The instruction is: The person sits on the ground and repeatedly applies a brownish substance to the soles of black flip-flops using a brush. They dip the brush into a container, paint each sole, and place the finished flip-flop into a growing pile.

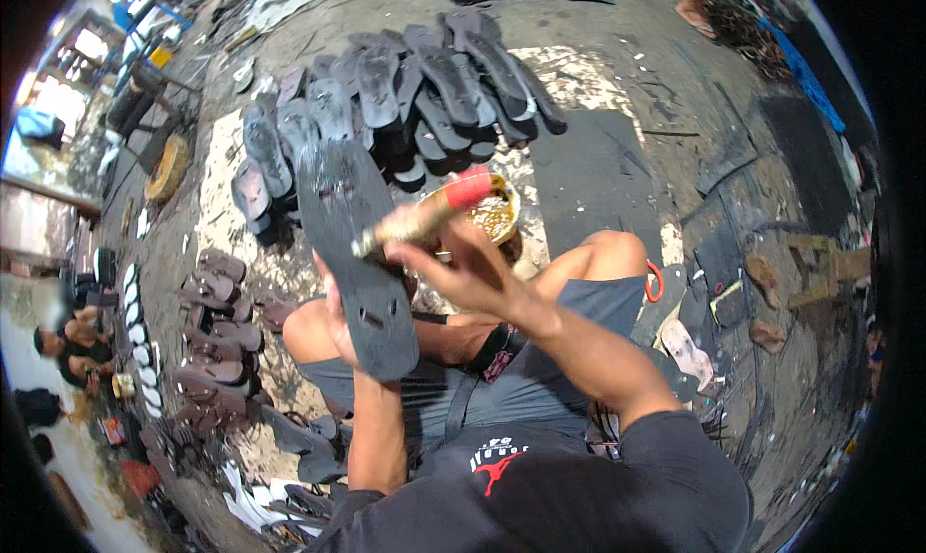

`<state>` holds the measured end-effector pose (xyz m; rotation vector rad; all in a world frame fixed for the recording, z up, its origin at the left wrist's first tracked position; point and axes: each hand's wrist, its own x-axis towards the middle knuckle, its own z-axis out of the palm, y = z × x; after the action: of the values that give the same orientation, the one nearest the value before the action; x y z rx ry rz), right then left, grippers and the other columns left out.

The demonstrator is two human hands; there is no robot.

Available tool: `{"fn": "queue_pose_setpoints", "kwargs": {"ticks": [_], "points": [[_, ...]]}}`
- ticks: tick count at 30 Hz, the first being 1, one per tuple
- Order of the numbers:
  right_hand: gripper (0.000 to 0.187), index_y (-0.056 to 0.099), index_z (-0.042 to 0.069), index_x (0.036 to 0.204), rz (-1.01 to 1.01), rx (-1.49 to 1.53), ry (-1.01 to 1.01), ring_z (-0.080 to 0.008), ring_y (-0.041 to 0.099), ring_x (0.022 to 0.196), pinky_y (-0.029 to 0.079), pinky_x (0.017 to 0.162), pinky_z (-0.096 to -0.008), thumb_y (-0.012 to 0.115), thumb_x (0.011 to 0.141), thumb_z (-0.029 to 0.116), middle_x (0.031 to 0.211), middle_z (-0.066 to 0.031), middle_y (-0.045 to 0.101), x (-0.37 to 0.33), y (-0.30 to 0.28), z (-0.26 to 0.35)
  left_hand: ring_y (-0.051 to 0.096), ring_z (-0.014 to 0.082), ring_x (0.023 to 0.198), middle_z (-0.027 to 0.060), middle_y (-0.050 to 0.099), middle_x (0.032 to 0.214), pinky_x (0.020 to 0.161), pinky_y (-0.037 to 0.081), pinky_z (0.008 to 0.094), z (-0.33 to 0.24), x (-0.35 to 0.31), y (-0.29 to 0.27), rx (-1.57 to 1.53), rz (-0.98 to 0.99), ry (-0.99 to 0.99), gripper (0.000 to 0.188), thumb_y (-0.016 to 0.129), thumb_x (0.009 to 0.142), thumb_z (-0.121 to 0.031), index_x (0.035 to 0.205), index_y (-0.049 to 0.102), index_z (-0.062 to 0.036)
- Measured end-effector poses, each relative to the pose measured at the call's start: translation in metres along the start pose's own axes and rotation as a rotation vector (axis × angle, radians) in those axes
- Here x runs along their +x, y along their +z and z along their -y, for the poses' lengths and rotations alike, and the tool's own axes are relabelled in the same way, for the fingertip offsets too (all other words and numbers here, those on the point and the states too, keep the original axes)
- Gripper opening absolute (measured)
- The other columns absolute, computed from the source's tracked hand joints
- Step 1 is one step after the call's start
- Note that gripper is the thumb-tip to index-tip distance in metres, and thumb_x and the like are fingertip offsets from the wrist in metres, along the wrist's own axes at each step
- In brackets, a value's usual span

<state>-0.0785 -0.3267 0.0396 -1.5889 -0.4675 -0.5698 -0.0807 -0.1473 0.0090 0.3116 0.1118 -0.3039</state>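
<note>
My left hand (336, 312) grips a long dark sandal sole (362, 264) from beneath and along its edge, its slotted face turned up. The far part of the sole looks wet and shiny. In my right hand (477, 273) is a brush (410, 225), its handle wrapped in red at one end and its bristle end against the sole's middle. Motion blurs the brush and the fingers around it. Just beyond my right hand stands a tub (516, 206) of amber, glue-like liquid (494, 217), partly covered by the hand and brush.
Many dark soles (381, 85) lie piled ahead. Brown strapped sandals (217, 346) are stacked at my left. A dark flat sheet (590, 182) lies right of the tub, and a wooden stool (825, 273) stands farther right. Another person (82, 346) sits far left; a foot (696, 18) shows at upper right.
</note>
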Motion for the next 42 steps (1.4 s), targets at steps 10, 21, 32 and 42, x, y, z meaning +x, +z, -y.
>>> {"fn": "queue_pose_setpoints", "kwargs": {"ticks": [10,21,32,42], "points": [[0.035,0.067,0.006,0.115,0.149,-0.116,-0.135,-0.0313,0.067,0.101,0.052,0.085,-0.0408,0.082,0.084,0.015,0.108,-0.0112,0.07,-0.036,0.013,0.02,0.052,0.0359,0.13,0.0131,0.049,0.15,0.105,0.049,0.0504,0.007,0.04,-0.007,0.33,0.132,0.208,0.047,0.044,0.109,-0.042,0.156,0.039,-0.0346],[0.036,0.071,0.006,0.116,0.233,-0.086,-0.037,-0.0343,0.066,0.094,0.052,0.082,-0.0392,0.083,0.083,0.014,0.105,-0.0148,0.07,-0.048,0.017,0.011,0.072,0.024,0.082,0.0074,0.072,0.108,0.071,0.062,0.0361,-0.001,0.056,-0.017,0.161,-0.1,-0.178,0.049,0.049,0.104,-0.057,0.136,0.057,-0.021],[0.03,0.06,0.0,0.12,-0.318,0.01,0.459,-0.0127,0.062,0.104,0.048,0.094,-0.0288,0.073,0.095,0.011,0.112,-0.0051,0.067,-0.041,-0.061,0.053,0.062,0.0336,0.119,0.0205,0.06,0.134,0.101,0.054,0.0499,-0.071,0.254,-0.029,0.385,-0.099,0.04,0.062,0.044,0.106,-0.054,0.143,0.049,-0.0049],[0.032,0.061,-0.004,0.126,-0.617,-0.229,0.564,-0.0174,0.062,0.11,0.047,0.102,-0.0325,0.067,0.101,0.015,0.122,-0.0105,0.066,-0.086,-0.121,0.0,0.054,0.038,0.129,0.0211,0.059,0.138,0.112,0.038,0.0496,-0.227,0.039,-0.176,2.239,-1.009,0.529,0.093,0.073,0.085,-0.058,0.151,0.043,-0.0001]]}}
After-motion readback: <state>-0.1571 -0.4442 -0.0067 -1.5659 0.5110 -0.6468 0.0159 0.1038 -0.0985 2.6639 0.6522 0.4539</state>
